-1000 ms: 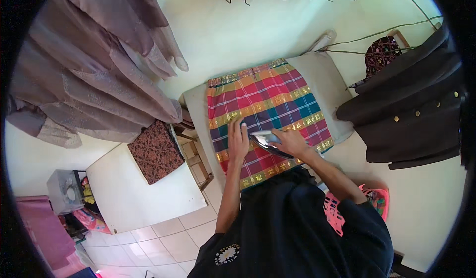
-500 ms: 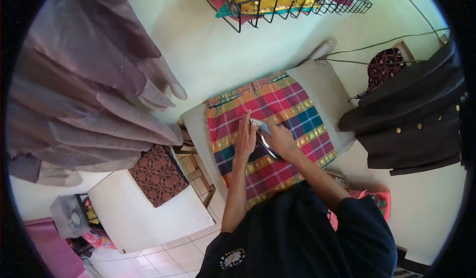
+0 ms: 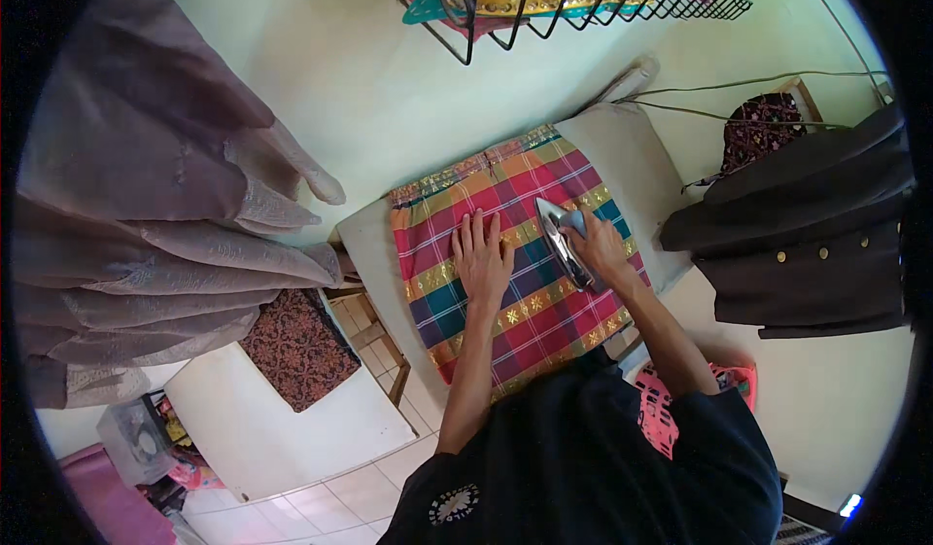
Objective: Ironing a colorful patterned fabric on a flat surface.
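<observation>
Left hand (image 3: 481, 263): palm down on the plaid garment (image 3: 530, 263), 4 fingers extended and slightly parted, thumb held out to the side; nothing is grasped. Right hand (image 3: 601, 248): fingers curled closed around the handle of the clothes iron (image 3: 567, 244); grip engaged. The iron is over the right-hand half of the garment, tip directed toward the gathered waistband and slightly left. Whether its soleplate lies fully flat cannot be told. The garment is spread on the grey-covered ironing board (image 3: 637, 161), waistband toward the wall, lower edge near the person's body.

Compared with 0.5 s ago: the 2 hands were then close together, the iron's tip beside the left fingers. The iron and right hand have since shifted to the right, leaving plaid fabric exposed between the hands. The left fingers, previously bunched, are now spread.

Count: 2 hands, 1 iron, 1 plaid garment, 1 board. To the right hangs 1 dark jacket (image 3: 792, 287) with 3 gold buttons clearly in view. To the left, 1 folded patterned cloth (image 3: 299, 351) lies on 1 white table (image 3: 292, 438). Above, 1 large black wire basket (image 3: 525, 10) is mounted at the wall. Near the right forearm stands 1 pink basket (image 3: 656, 414), partly hidden by the person's clothing.
</observation>
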The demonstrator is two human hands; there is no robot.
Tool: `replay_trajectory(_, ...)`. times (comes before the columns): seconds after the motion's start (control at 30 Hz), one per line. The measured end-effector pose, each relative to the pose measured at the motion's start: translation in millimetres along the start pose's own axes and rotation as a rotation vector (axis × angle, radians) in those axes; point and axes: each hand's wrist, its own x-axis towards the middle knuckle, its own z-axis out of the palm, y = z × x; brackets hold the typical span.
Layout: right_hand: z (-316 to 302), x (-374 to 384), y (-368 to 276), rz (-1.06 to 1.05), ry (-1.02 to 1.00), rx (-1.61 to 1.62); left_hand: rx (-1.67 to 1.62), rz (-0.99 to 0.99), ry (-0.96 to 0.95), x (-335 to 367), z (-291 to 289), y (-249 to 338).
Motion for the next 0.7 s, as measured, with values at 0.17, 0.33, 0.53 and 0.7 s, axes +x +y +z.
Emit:
replay_trajectory(0.17, 8, 48, 6, 0.075, 0.203, 0.046, 0.180, -0.050, -0.079, 37, -18, 33)
replay_trajectory(0.33, 4, 40, -1, -0.279, 0.014, -0.001, 0.197, 0.015, -0.230, 64, -7, 20)
replay_trajectory(0.53, 6, 77, -24, -0.062, 0.195, 0.027, -0.152, 0.058, -0.139, 64, 25, 29)
replay_trajectory(0.7, 7, 47, -4, 0.042, 0.085, -0.038, 0.062, 0.114, -0.021, 52, 24, 24)
